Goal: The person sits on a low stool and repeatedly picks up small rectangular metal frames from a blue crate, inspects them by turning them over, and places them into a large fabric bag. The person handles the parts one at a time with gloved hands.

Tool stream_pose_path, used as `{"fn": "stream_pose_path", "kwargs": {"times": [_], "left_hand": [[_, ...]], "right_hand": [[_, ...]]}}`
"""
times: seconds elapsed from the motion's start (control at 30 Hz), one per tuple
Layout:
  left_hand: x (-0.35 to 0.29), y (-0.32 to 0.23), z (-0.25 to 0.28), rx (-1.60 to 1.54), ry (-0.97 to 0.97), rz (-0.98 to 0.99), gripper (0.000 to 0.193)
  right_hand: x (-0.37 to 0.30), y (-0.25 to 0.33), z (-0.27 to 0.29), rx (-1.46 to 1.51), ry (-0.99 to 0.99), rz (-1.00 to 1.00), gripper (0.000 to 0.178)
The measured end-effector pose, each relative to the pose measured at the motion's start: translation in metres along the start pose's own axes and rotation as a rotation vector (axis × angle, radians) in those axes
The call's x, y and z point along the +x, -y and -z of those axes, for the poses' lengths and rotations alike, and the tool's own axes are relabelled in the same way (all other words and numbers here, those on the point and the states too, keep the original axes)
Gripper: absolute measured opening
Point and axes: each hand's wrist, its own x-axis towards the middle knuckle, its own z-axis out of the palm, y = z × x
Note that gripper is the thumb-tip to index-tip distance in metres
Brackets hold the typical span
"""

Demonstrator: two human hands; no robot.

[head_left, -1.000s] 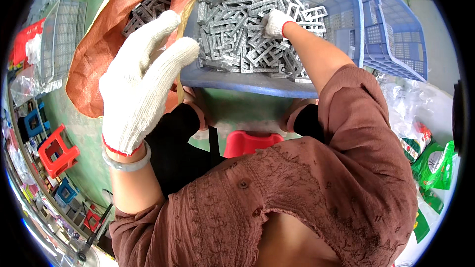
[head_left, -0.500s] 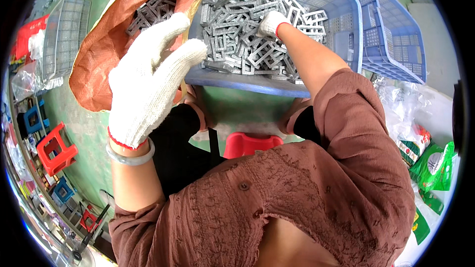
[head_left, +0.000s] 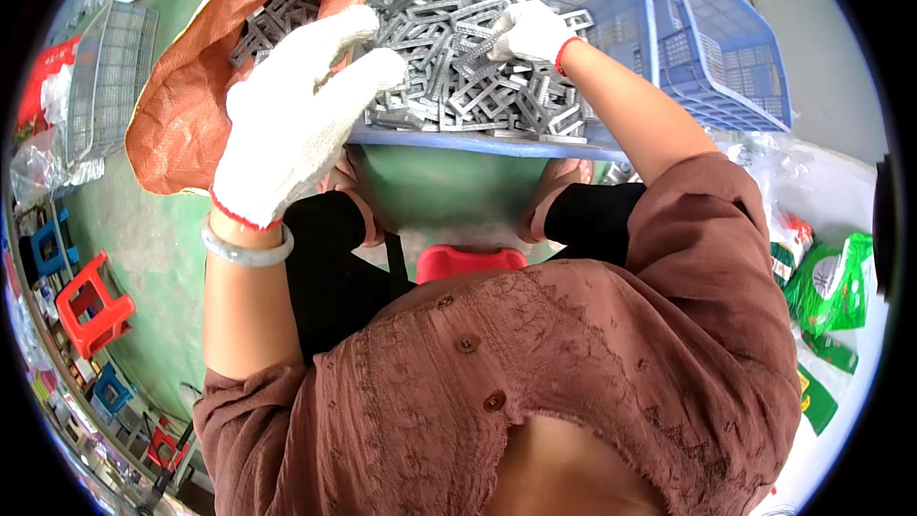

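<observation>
My left hand [head_left: 296, 115], in a white knitted glove with a red cuff, is raised in front of an orange woven sack [head_left: 181, 119]. Its thumb and fingers are apart, with nothing seen between them. Inside the sack lie several dark grey rectangular metal frames [head_left: 277, 19]. A blue plastic crate [head_left: 611, 33] to the right of the sack holds a heap of silvery metal frames [head_left: 449, 67]. My right hand [head_left: 535, 32], gloved the same way, is over the heap with fingers curled round the end of one frame; its fingertips are partly hidden.
Another blue crate [head_left: 716, 48] stands against the right side of the full one. A red stool [head_left: 468, 261] is between my legs. On the left are a grey mesh basket [head_left: 110, 81] and a red stool [head_left: 94, 306]. Green packages [head_left: 831, 291] and clear plastic lie at right.
My right hand has lifted slightly off the heap, its fingers now curled at a frame. My left hand stays open by the sack. The whole view has shifted a little.
</observation>
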Motion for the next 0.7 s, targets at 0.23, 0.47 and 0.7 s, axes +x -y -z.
{"fn": "stream_pose_path", "kwargs": {"times": [0.23, 0.47, 0.7], "left_hand": [[-0.004, 0.002, -0.015, -0.005, -0.04, -0.137, 0.046], [-0.003, -0.011, -0.032, -0.891, 0.274, 0.229, 0.047], [-0.008, -0.023, -0.043, -1.285, 0.536, 0.321, 0.037]], "right_hand": [[-0.116, 0.072, 0.058, 0.723, -0.164, 0.092, 0.025], [-0.192, 0.072, 0.044, 1.274, -0.237, 0.312, 0.026], [-0.201, 0.074, 0.033, 1.601, -0.147, 0.304, 0.026]]}}
